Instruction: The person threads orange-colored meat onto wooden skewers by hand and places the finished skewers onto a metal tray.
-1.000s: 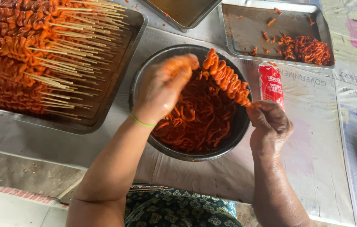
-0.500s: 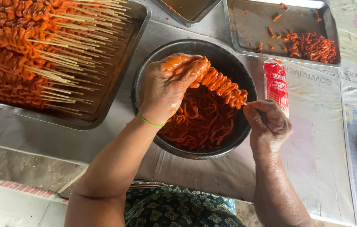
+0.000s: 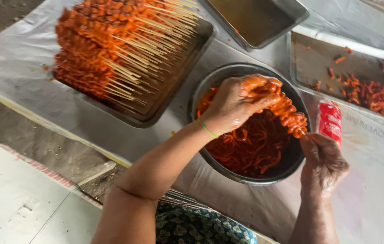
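Note:
My right hand (image 3: 323,160) pinches the bare end of a bamboo skewer (image 3: 289,113) threaded with coiled orange-red strips. My left hand (image 3: 239,101), smeared with orange sauce, closes around the upper end of those strips. Both hands hover over a dark round bowl (image 3: 214,81) filled with more red-orange strips (image 3: 250,144). The skewer slants from upper left down to my right fingers at the bowl's right rim.
A metal tray (image 3: 178,86) at the upper left carries a pile of finished skewers (image 3: 106,49). A second tray (image 3: 309,58) at the right holds loose strips (image 3: 372,95). A third tray (image 3: 255,18) lies behind. A red packet (image 3: 330,122) rests beside the bowl. White board (image 3: 16,199) at lower left.
My left hand has slid down over the top of the loaded skewer, and the skewer has tilted lower. The camera view has swung left, so everything sits further right.

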